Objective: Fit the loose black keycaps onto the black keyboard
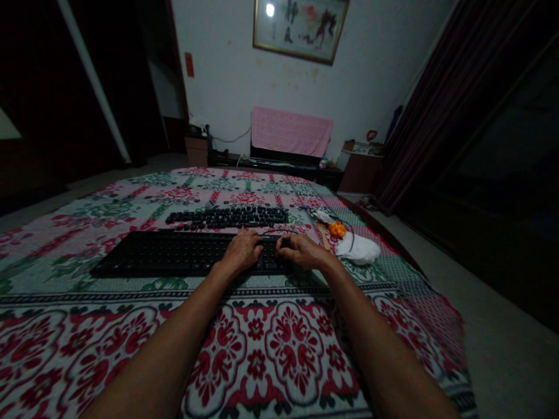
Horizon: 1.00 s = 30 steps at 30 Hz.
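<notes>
A long black keyboard (157, 253) lies across the patterned cloth in front of me, its left and middle parts showing rows of small dots where keycaps would sit. My left hand (245, 249) rests on it right of the middle, fingers lying over the board. Over the keyboard's right end, my right hand (301, 250) is closed in a pinch, thumb and fingers together; a dark bit shows at the fingertips, too small to name. Just behind the keyboard, many loose black keycaps (231, 217) are spread in a band.
Right of the keyboard lie a crumpled white cloth or bag (360, 249), an orange bundle (337, 228), a flat wooden stick (324, 236) and a dark cable. The patterned cloth (262, 349) covers the surface. Beyond stand a low cabinet and a pink towel (290, 131) over a screen.
</notes>
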Motion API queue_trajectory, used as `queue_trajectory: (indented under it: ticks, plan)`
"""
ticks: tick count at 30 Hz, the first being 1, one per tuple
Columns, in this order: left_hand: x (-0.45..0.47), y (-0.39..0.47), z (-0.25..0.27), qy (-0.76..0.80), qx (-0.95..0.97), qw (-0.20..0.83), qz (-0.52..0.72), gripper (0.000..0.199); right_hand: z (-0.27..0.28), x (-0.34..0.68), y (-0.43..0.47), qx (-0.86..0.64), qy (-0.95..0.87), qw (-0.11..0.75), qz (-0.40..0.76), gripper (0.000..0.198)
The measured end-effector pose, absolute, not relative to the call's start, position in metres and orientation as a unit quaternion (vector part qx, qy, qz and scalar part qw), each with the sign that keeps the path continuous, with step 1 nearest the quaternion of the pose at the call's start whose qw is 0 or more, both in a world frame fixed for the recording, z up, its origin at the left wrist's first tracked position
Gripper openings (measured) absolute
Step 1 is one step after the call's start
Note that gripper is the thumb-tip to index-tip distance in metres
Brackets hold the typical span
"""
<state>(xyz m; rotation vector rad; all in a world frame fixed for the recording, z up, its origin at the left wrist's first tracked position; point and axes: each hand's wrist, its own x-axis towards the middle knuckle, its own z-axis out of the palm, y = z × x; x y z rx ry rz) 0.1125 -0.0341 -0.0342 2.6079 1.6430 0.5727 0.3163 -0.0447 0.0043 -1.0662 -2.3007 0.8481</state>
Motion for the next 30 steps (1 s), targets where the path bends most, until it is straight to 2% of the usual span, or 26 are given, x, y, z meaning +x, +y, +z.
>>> queue_trajectory:
  ticks: [5,11,14,24,30]
  plan:
    - [0.110,-0.037,-0.032,0.504,0.847,0.014,0.169,0.040,0.011,0.310,-0.042,-0.394,-0.850,0.202,0.285,0.012]
    - [0.109,-0.045,-0.026,0.497,0.855,0.074,0.126,0.081,0.013,0.311,-0.040,-0.388,-0.855,0.184,0.292,0.015]
    - [0.109,-0.048,-0.024,0.490,0.862,0.091,0.094,0.093,0.015,0.313,-0.039,-0.377,-0.855,0.186,0.305,0.014]
    - [0.110,-0.053,-0.016,0.499,0.855,0.121,0.073,0.087,0.017,0.313,-0.042,-0.358,-0.837,0.212,0.356,0.013]
    - [0.109,-0.053,-0.021,0.498,0.853,0.131,0.091,0.090,0.069,0.317,-0.036,-0.319,-0.814,0.326,0.359,0.012]
